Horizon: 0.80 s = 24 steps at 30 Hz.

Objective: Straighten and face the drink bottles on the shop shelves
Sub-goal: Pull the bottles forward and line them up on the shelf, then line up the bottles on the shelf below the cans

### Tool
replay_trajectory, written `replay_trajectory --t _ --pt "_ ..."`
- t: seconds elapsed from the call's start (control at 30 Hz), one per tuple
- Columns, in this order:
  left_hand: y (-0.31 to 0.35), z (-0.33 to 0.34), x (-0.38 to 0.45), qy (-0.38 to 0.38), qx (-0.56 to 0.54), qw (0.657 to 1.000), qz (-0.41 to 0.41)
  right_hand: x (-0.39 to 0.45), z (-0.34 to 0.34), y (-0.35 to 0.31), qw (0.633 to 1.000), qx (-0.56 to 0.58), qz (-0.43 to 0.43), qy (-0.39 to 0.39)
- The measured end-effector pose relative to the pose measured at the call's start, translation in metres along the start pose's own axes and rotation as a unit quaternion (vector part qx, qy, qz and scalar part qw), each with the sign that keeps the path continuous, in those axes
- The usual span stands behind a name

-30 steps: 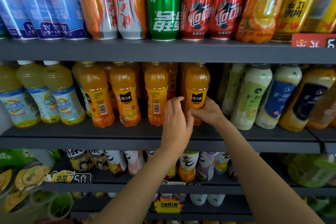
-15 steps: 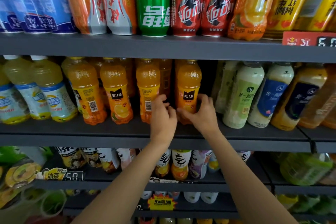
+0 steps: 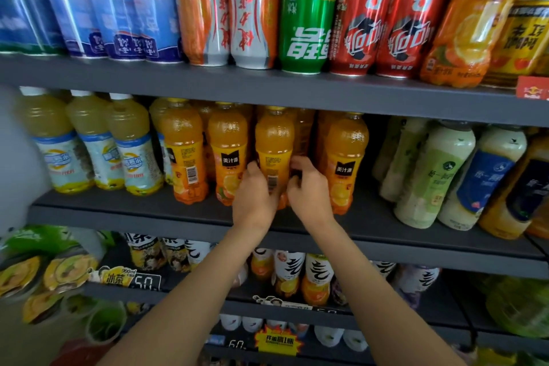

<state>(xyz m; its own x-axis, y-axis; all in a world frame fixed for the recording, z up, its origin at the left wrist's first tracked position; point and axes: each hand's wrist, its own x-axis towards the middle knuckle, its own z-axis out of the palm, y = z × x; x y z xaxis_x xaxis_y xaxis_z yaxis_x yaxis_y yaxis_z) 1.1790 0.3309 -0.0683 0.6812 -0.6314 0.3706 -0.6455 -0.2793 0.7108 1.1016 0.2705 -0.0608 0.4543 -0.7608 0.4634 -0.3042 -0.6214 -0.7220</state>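
orange juice bottle: middle shelf, third of the front orange row, barcode side out | left hand: fingers curled round its lower body at 9 o'clock | right hand: fingers curled round it at 3 o'clock | neighbour bottle just beside at 3 o'clock, label facing out | cans at 12 o'clock, shelf above.

Dark shelf carries upright orange juice bottles; green-labelled bottles.
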Motion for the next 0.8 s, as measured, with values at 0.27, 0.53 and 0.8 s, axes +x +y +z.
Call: replay_trajectory --t 0.27,0.53,0.8 --pt "-0.002 -0.026 -0.006 -0.032 0.088 0.996 -0.003 0.049 0.013 0.000 0.987 -0.005 0.158 -0.041" --pt "-0.007 -0.029 -0.002 -0.054 0.095 0.994 0.016 0.054 0.034 0.006 0.980 0.013 0.185 -0.068" --pt "-0.007 -0.030 -0.003 -0.056 0.097 0.993 0.025 0.054 0.032 0.006 0.974 0.000 0.223 -0.044"
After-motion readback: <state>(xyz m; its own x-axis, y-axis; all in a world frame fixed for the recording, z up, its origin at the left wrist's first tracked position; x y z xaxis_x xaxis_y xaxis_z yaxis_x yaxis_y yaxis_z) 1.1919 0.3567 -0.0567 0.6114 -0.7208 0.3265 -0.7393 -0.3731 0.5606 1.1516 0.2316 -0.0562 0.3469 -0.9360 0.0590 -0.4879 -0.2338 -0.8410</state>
